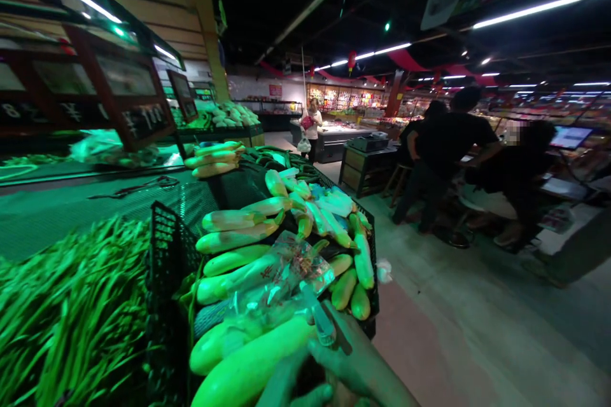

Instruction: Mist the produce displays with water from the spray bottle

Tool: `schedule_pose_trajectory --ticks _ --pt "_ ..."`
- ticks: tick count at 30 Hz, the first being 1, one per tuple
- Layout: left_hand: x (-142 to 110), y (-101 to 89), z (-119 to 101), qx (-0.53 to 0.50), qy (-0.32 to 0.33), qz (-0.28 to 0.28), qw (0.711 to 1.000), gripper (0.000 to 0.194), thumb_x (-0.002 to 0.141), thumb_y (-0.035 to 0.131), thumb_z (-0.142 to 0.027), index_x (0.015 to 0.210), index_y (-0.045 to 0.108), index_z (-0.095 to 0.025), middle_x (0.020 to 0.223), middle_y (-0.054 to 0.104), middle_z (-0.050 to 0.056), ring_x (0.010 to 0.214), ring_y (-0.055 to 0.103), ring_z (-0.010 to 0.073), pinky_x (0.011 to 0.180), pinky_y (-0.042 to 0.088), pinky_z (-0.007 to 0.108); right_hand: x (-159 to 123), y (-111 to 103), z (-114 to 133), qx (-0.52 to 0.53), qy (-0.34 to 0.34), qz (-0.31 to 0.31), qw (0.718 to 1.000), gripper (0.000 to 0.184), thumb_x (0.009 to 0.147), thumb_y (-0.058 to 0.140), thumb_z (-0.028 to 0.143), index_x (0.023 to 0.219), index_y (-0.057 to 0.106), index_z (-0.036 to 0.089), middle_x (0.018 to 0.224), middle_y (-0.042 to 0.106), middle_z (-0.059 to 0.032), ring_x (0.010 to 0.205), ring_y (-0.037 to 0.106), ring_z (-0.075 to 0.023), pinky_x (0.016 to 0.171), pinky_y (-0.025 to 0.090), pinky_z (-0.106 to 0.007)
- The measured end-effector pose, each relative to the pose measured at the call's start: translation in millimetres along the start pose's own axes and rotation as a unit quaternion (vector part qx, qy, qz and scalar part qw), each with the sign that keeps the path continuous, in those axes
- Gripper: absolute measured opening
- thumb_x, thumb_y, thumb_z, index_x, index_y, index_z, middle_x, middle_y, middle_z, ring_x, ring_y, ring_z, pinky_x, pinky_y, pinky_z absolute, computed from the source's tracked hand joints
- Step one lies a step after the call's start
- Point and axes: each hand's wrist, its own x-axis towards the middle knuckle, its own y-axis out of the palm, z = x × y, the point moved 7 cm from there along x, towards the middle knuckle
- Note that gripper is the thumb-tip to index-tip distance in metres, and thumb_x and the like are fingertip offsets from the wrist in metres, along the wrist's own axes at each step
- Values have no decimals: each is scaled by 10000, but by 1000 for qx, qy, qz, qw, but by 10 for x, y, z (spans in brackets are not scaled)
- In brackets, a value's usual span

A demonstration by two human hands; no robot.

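Green-tinted light fell across a store's produce stand (57, 206), with dark-framed price signs (143, 121) above its left side. At lower left lay a heap of long, thin green vegetables (71, 318), bounded by a black mesh panel (162, 267). Right of the panel, pale gourds (233, 261) lay piled, elongated and smooth, tinted yellowish green. Over the middle of the pile spread a clear plastic bag (270, 283), crumpled and glossy, with reddish print. Nearest the viewer, at the bottom, lay a large gourd (248, 362), plump, plain-skinned and bright green in the light. Close by its right side was the left hand (291, 385), fingers bent; a slim, pale object (317, 315), its nature unclear, met the right hand (351, 353). Both hands were near each other; whether either gripped anything could not be told. Farther right, dark-clothed people (453, 146) occupied the background.
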Motion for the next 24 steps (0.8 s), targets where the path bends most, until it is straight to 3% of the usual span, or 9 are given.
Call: schedule_pose_trajectory --ticks 4,8,10,12,14,18,24 --pt "393 424 108 -34 7 -13 999 655 816 641 -742 1174 709 -198 1191 765 118 1162 688 312 1059 552 476 -181 -420 -212 55 -7 -29 998 328 766 633 268 1088 665 214 971 715 -28 884 643 -226 780 497 -336" --pt "618 528 325 71 8 -136 988 463 913 588 -609 1030 722 -180 989 808 89 923 748 252 850 610 339 -303 -787 -509 87 4 -50 995 266 797 631 320 1036 631 202 872 673 -20 810 626 -219 735 498 -343" --pt "673 544 337 216 34 -203 955 335 986 532 -478 977 702 -189 863 802 45 785 753 183 727 593 249 -349 -949 -613 68 13 -48 996 205 795 623 298 979 613 209 806 630 0 735 592 -194 677 466 -320" --pt "719 609 300 358 69 -251 897 283 1021 495 -388 927 686 -203 763 781 3 665 738 136 625 548 198 -398 -1088 -636 39 3 -28 999 216 780 616 273 990 608 220 789 609 15 712 577 -180 662 442 -306" --pt "767 684 294 458 77 -288 837 304 1030 482 -347 849 680 -204 678 750 2 589 720 148 552 491 220 -453 -1203 -637 7 -9 1 1000 278 769 617 265 1045 609 230 777 598 30 701 573 -174 663 428 -300" --pt "839 799 346 550 68 -325 766 323 1020 504 -323 778 683 -207 610 698 20 569 690 190 544 408 285 -558 -1398 -756 -5 -3 32 999 280 781 638 295 1049 611 218 732 563 40 676 570 -178 647 423 -302" --pt "841 906 318 624 86 -336 700 238 1001 552 -295 805 668 -227 623 686 -7 577 656 190 581 402 318 -624 -1557 -1050 27 2 58 998 295 803 694 303 1074 611 220 753 562 39 687 573 -181 661 467 -318"
